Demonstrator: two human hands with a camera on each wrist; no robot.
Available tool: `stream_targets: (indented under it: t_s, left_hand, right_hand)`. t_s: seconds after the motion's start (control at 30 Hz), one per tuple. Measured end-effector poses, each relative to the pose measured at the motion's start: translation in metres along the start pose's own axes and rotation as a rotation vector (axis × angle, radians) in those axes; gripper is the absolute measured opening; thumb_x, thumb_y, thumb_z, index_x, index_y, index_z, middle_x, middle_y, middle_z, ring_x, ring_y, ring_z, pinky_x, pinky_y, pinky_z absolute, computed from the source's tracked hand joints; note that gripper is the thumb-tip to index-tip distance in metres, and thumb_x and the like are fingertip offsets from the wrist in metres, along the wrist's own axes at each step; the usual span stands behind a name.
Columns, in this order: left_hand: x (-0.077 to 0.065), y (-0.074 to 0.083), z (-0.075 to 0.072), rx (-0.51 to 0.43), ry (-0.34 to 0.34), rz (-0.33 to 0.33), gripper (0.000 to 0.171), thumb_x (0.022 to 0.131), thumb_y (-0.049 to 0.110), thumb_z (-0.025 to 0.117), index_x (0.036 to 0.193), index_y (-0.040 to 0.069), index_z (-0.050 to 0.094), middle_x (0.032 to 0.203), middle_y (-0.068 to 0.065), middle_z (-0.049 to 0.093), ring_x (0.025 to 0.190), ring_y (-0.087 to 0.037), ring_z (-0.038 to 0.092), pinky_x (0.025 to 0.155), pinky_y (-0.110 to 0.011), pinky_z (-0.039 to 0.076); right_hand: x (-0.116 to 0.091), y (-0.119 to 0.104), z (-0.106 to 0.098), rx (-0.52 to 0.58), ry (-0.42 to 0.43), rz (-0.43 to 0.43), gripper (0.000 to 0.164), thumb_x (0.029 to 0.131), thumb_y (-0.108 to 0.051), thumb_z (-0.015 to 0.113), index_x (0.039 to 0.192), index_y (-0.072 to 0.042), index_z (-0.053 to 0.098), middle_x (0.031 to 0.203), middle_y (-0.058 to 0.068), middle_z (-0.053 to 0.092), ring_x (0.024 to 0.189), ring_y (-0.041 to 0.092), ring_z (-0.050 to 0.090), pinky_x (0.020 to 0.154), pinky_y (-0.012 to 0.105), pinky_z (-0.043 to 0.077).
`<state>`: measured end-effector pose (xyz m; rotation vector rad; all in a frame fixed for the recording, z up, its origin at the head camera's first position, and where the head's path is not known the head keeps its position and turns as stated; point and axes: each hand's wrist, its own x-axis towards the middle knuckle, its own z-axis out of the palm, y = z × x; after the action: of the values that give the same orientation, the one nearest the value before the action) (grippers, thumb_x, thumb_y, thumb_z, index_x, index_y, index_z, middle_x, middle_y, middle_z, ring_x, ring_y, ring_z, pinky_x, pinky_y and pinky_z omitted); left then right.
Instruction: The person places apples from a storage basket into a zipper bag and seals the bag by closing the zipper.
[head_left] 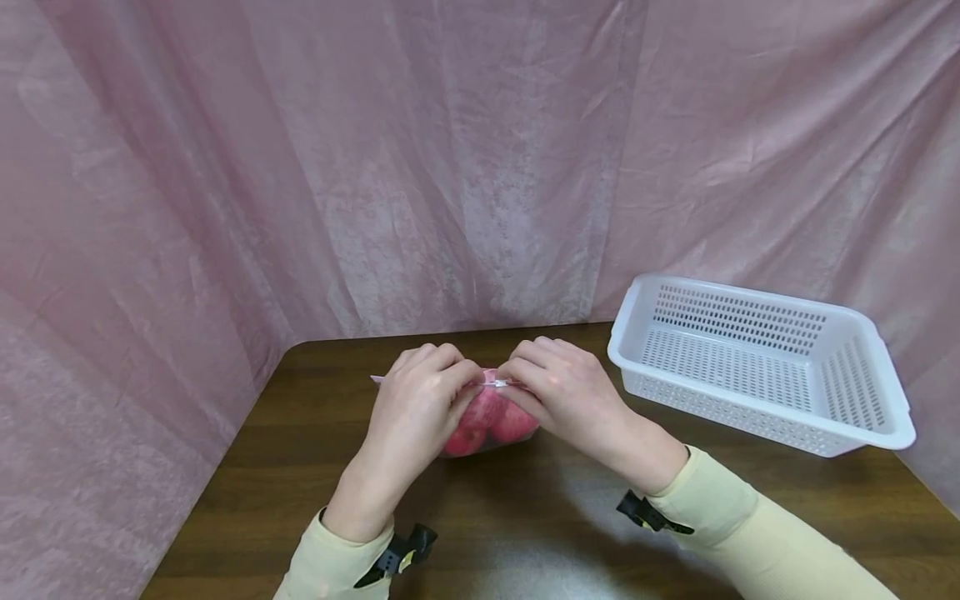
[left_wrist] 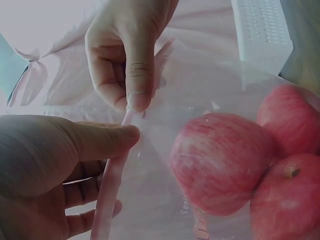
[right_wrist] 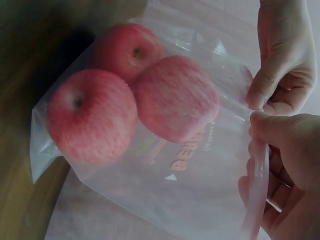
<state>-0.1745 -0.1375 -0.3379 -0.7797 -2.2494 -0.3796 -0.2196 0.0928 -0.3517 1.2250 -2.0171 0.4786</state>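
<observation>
A clear zip bag (left_wrist: 155, 200) with a pink top strip hangs between both hands, with three red apples (right_wrist: 95, 117) in its lower part. My left hand (head_left: 423, 400) pinches the strip between thumb and fingers. Close beside it, my right hand (head_left: 566, 396) pinches the same strip. The two thumb tips almost meet there, as the right wrist view shows. Between the hands, a small white piece shows on the strip in the head view. Printed lettering (right_wrist: 182, 159) marks the bag's side. The fingers behind the strip are partly hidden.
A white perforated plastic basket (head_left: 757, 421) stands on the right of the dark wooden table (head_left: 247, 500). Pink cloth (head_left: 450, 167) hangs behind the table and along its left side. Dark straps (head_left: 405, 550) circle both wrists over pale sleeves.
</observation>
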Motion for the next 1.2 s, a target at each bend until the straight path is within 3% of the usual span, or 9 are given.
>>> stream_targets:
  t_s: [0.5, 1.2]
  left_hand:
    - [0.0, -0.003, -0.003, 0.01, -0.029, 0.008, 0.016, 0.087, 0.007, 0.094, 0.092, 0.015, 0.081, 0.088, 0.003, 0.071, 0.083, -0.022, 0.067, 0.093, -0.046, 0.054]
    - [-0.001, -0.005, -0.006, 0.031, -0.059, 0.005, 0.017, 0.086, 0.008, 0.094, 0.092, 0.016, 0.081, 0.087, 0.003, 0.069, 0.082, -0.022, 0.067, 0.097, -0.048, 0.054]
  right_hand:
    - [-0.003, 0.003, 0.001, 0.022, 0.007, 0.012, 0.015, 0.095, -0.02, 0.089, 0.101, -0.014, 0.077, 0.097, -0.004, 0.072, 0.084, 0.018, 0.062, 0.074, 0.034, 0.053]
    - [-0.012, 0.009, -0.006, 0.038, -0.019, 0.039, 0.013, 0.095, -0.017, 0.089, 0.102, -0.017, 0.078, 0.099, -0.006, 0.072, 0.087, 0.017, 0.063, 0.075, 0.036, 0.053]
